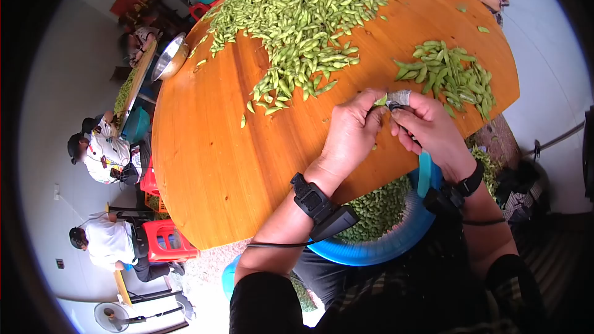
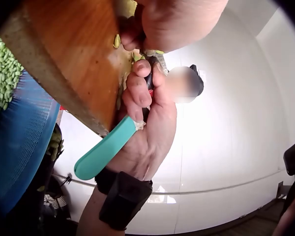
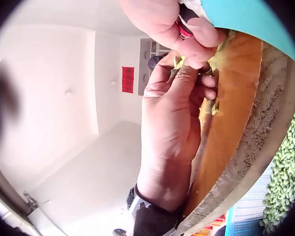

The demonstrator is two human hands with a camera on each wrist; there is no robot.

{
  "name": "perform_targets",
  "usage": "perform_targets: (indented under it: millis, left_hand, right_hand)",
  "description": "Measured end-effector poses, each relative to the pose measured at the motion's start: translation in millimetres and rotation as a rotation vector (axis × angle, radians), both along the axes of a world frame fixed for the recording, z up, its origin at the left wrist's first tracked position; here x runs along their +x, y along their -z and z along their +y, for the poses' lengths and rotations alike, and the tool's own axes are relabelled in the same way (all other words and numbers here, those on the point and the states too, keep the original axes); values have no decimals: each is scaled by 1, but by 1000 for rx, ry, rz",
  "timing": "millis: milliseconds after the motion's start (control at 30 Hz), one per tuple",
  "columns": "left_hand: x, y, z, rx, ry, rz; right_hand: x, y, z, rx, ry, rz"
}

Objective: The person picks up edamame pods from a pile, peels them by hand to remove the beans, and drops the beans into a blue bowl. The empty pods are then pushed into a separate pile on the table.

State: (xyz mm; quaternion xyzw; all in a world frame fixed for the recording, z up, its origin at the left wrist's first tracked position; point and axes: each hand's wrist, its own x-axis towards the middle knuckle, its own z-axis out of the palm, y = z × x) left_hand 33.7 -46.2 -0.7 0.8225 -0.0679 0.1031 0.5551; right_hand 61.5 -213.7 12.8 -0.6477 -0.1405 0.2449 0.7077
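Now the fingers of the left hand [image 1: 350, 128] pinch a green pod [image 1: 380, 101] above the surface [image 1: 210, 154], just beside the right hand [image 1: 438, 128]; its long axis is hard to tell. Meanwhile the right fingers curl round a turquoise-handled tool [image 1: 424, 176], its handle slanting back toward the wrist.

Gap between pod heaps [image 1: 303, 15], basin [image 1: 371, 255] below hands [image 1: 348, 133]

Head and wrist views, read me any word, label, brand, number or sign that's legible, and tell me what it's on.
None can be read.
Red poster, right wrist view: dark marks, too blurred to read.
Patterned white shirt: coloured print, too small to make out.
Teal handle: no lettering shows.
Black wrist device: no legible lettering.
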Motion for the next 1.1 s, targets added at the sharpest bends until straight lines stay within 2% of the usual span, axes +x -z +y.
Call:
perform_targets:
  millis: [233, 333, 367, 433, 633, 767, 967, 1100]
  left_hand:
    - [0, 5, 2, 64, 9, -100]
    - [-1, 4, 2, 55, -2, -84]
    - [-4, 2, 2, 12, 5, 2]
    - [-2, 5, 3, 56, 7, -37]
    - [1, 4, 7, -284, 103, 271]
    - [9, 15, 15, -442, 194, 268]
    - [11, 11, 24, -863, 332, 437]
    - [10, 7, 18, -895, 288, 480]
  right_hand:
    - [2, 1, 0, -8, -31, -31]
    - [1, 1, 1, -39, -2, 24]
    - [1, 2, 0, 10, -11, 33]
    - [-2, -4, 2, -10, 24, 29]
    - [2, -5, -1, 33, 3, 74]
    - [1, -11, 0, 56, 8, 79]
    - [4, -11, -4, 109, -24, 83]
    - [7, -13, -8, 96, -85, 134]
